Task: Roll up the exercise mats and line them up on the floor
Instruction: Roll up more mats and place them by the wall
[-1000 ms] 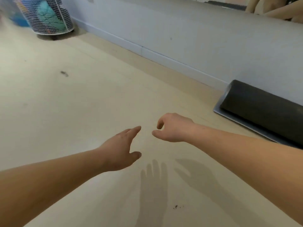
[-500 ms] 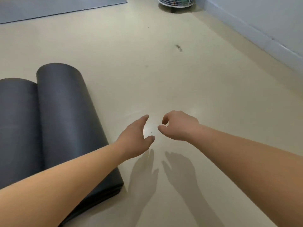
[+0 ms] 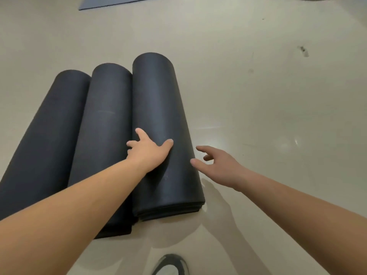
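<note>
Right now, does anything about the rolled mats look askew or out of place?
The right roll juts farther out than the middle roll and left roll, so the ends are not flush. Beyond them a flat mat lies unrolled.

Three rolled mats (image 3: 111, 124) of dark, matt, foam-like material are seen at the middle left of the frame, their skin smooth with faint scuffs. The pale floor (image 3: 268, 116) is shown smooth and slightly glossy, with soft reflections at the right and a few dark marks.
</note>
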